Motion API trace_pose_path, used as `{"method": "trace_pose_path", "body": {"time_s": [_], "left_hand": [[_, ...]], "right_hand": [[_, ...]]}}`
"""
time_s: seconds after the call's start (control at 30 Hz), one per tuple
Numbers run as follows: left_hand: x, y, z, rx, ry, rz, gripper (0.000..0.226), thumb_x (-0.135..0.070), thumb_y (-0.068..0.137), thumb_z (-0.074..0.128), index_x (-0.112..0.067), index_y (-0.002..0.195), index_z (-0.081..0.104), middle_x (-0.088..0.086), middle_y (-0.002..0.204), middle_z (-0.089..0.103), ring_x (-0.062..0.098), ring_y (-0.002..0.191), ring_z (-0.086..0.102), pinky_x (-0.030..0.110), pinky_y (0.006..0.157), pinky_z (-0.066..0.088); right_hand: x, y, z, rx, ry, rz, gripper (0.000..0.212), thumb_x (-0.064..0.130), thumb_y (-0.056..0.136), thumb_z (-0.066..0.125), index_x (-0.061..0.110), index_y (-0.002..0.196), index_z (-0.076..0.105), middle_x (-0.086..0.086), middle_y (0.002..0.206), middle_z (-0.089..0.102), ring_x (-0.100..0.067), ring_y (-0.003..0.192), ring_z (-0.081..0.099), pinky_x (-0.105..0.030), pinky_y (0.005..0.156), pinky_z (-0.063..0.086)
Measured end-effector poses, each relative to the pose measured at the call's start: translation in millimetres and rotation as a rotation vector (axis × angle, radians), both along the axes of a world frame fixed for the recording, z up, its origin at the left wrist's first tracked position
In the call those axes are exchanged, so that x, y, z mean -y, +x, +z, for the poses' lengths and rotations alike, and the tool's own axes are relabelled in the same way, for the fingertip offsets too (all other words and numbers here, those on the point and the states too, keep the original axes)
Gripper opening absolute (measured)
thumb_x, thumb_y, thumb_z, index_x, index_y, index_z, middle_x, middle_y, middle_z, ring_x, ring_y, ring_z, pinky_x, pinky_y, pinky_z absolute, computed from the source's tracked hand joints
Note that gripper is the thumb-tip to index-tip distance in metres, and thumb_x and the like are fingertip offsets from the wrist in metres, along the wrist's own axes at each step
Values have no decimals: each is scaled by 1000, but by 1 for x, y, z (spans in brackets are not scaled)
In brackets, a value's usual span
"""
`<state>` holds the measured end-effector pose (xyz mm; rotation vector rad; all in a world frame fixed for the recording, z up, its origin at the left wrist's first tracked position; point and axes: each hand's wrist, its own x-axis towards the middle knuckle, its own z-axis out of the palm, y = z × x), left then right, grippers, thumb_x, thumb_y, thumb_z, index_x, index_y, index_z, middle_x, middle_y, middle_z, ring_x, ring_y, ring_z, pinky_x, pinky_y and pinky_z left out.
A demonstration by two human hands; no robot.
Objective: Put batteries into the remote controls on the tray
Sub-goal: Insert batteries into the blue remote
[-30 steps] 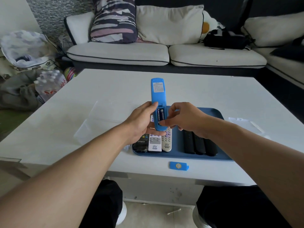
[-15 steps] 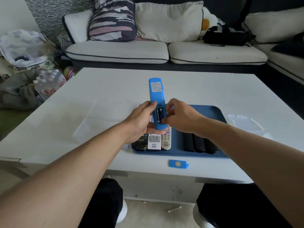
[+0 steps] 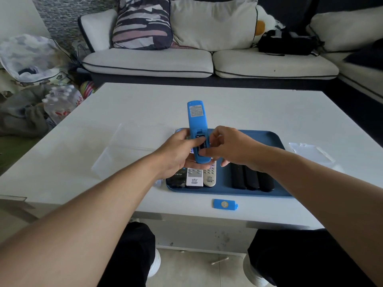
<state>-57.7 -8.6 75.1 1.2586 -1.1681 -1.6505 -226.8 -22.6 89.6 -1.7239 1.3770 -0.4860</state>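
— Both hands meet above the tray, as we see it. Our left hand (image 3: 180, 151) grips the blue remote (image 3: 196, 129) near its lower end, thumb curled across the open battery bay, and holds it upright with its back toward us.

— And the right?

— Our right hand (image 3: 230, 148) comes in from the other side, fingers (image 3: 204, 152) curled and pressing at the bay where a battery (image 3: 202, 145) sits dark in the slot. We cannot tell whether they pinch the battery or only push on it.

— Where does the remote stand against the rest?

— Lifted off the blue tray (image 3: 267, 137), over its left part. On the tray below our hands lie three remotes side by side: a black remote (image 3: 177, 179), a white remote (image 3: 194, 179) and a beige remote (image 3: 209, 178). Further right on the tray we see three black remotes (image 3: 251, 179) close together.

— And the cover?

— We see a blue battery cover (image 3: 224, 204) flat on the white table (image 3: 228, 104), just in front of the tray's near edge. A clear plastic pack (image 3: 310, 151) lies to the tray's right, and a clear sheet (image 3: 132, 146) to its left.

— Beyond the table?

— A sofa (image 3: 149, 63) with cushions, a black bag (image 3: 286, 43) on it.
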Motion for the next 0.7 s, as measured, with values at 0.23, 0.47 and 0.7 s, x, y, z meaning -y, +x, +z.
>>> {"method": "trace_pose_path", "body": {"time_s": [0.23, 0.47, 0.7], "left_hand": [[1, 4, -3, -4, 24, 46, 28, -10, 107, 47, 1, 132, 49, 27, 125, 65, 46, 91, 73, 46, 71, 64], [1, 5, -2, -24, 15, 65, 23, -10, 108, 43, 4, 125, 51, 31, 124, 63, 48, 93, 72, 47, 74, 64], [4, 13, -7, -47, 19, 96, 14, -12, 107, 48, -6, 116, 56, 21, 110, 69, 45, 93, 73, 55, 81, 61]], "right_hand": [[-3, -18, 4, -443, -11, 139, 32, 50, 83, 75, 23, 93, 61, 6, 78, 67, -10, 66, 65, -22, 55, 50], [-23, -6, -20, -824, 161, 489, 32, 42, 85, 77, 15, 103, 73, 5, 87, 75, -10, 75, 71, -26, 68, 56], [-42, 4, -40, -1159, -114, 464, 44, 39, 80, 82, 18, 67, 46, 5, 65, 47, -18, 66, 52, -26, 54, 39]]}}
